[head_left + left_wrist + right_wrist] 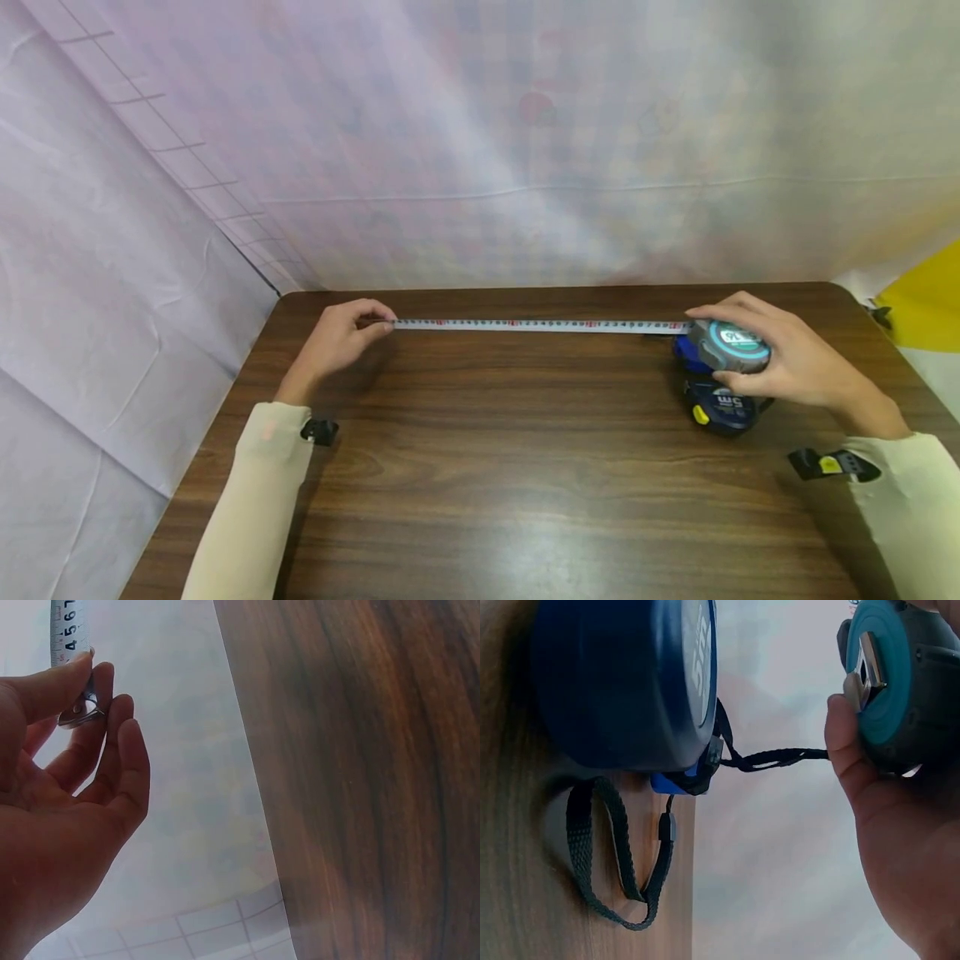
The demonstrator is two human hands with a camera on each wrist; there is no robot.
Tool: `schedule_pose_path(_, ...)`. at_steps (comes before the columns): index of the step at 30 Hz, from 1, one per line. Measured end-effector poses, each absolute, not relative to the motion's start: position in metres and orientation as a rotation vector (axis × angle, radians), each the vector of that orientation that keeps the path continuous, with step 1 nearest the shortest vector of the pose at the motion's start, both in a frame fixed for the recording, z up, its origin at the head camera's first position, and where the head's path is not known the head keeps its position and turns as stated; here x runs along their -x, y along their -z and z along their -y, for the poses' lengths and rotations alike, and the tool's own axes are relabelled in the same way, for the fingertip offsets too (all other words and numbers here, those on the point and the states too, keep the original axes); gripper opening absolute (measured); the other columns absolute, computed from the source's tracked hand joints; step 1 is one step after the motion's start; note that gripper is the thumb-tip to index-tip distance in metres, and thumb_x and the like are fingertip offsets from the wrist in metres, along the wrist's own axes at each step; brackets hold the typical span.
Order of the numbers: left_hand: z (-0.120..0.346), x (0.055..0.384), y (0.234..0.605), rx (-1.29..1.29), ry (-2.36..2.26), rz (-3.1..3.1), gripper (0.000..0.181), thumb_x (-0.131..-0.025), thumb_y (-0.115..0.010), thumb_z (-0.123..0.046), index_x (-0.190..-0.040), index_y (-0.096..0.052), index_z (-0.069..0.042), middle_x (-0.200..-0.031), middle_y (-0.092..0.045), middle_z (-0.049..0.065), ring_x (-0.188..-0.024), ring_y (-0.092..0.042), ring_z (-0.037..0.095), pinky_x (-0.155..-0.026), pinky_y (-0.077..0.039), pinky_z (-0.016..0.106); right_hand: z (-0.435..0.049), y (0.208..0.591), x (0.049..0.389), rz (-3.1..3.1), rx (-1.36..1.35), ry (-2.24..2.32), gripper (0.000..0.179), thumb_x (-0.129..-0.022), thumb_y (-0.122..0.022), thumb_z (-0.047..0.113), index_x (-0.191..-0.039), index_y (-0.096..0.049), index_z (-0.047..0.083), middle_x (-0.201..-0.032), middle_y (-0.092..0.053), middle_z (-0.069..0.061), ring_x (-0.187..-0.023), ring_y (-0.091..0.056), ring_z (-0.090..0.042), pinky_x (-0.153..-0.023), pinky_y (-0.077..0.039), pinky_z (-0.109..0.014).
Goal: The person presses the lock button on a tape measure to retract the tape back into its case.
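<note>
My left hand (341, 337) pinches the metal end hook (79, 714) of a white measuring blade (540, 326) between thumb and fingers. The blade runs straight across above the table to a grey and teal tape measure (738, 346). My right hand (802, 358) grips that case, thumb on the near side and fingers over the far side. A metal belt clip (868, 671) shows on its face in the right wrist view. Just below the case, a dark blue tape measure (723, 406) marked 5m rests on the table. Behind it is a brighter blue object (690, 354), partly hidden.
The brown wooden table (525, 467) ends at a pale patterned curtain (480, 167) along its far edge. A black wrist strap (615, 859) lies looped beside the dark blue tape measure. Something yellow (926, 296) stands beyond the right side.
</note>
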State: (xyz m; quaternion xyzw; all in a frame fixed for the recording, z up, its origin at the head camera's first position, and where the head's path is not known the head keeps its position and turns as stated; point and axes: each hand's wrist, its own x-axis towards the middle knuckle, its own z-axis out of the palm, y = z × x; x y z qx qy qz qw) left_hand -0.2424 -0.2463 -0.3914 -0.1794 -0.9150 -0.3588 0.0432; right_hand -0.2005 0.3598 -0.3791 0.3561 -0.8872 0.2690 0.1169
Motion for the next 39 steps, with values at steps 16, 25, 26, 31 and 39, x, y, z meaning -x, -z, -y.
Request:
schedule_pose_path(16,0.2481,0.241,0.3871,0.528,1.108,2.825,0.015,-0.109,-0.072,-0.012,-0.121,-0.079,-0.005,-0.124,-0.077,0.015,-0.116,-0.072,0.039,-0.098,-0.057,0.061,-0.3566,0.3793,0.1974,2.596,-0.968,-0.8,0.081,-0.076,-0.097,0.004,-0.15,-0.07,0.021,-0.131,-0.067,0.008,-0.103,-0.06,-0.007,-0.087,-0.046,-0.014)
schedule_pose_path(25,0.2479,0.2409,0.3868,0.519,1.109,2.835,0.016,-0.11,-0.072,-0.013,-0.122,-0.079,-0.006,-0.124,-0.077,0.015,-0.117,-0.071,0.039,-0.099,-0.056,0.061,-0.3547,0.3784,0.1987,2.57,-0.916,-0.777,0.075,-0.077,-0.096,0.005,-0.146,-0.073,0.022,-0.128,-0.069,0.009,-0.098,-0.061,-0.005,-0.083,-0.046,-0.015)
schedule_pose_path(26,0.2477,0.2409,0.3866,0.518,1.11,2.835,0.016,-0.11,-0.072,-0.014,-0.122,-0.079,-0.006,-0.124,-0.077,0.015,-0.117,-0.071,0.039,-0.099,-0.056,0.061,-0.3546,0.3781,0.1989,2.563,-0.916,-0.779,0.074,-0.077,-0.095,0.004,-0.145,-0.074,0.022,-0.127,-0.07,0.009,-0.098,-0.061,-0.005,-0.083,-0.046,-0.015)
schedule_pose_path(31,0.2469,0.2408,0.3863,0.512,1.111,2.832,0.015,-0.11,-0.072,-0.014,-0.121,-0.079,-0.007,-0.123,-0.078,0.014,-0.115,-0.071,0.037,-0.097,-0.056,0.06,-0.3539,0.3778,0.1994,2.552,-0.898,-0.794,0.072,-0.076,-0.095,0.004,-0.143,-0.075,0.021,-0.127,-0.07,0.009,-0.096,-0.062,-0.005,-0.082,-0.047,-0.014)
schedule_pose_path(39,0.246,0.2396,0.3877,0.507,1.121,2.81,0.013,-0.109,-0.073,-0.013,-0.118,-0.08,-0.007,-0.122,-0.078,0.013,-0.115,-0.071,0.036,-0.098,-0.055,0.059,-0.352,0.3808,0.1991,2.558,-0.85,-0.807,0.071,-0.076,-0.095,0.005,-0.142,-0.076,0.022,-0.125,-0.071,0.01,-0.097,-0.063,-0.004,-0.083,-0.046,-0.014)
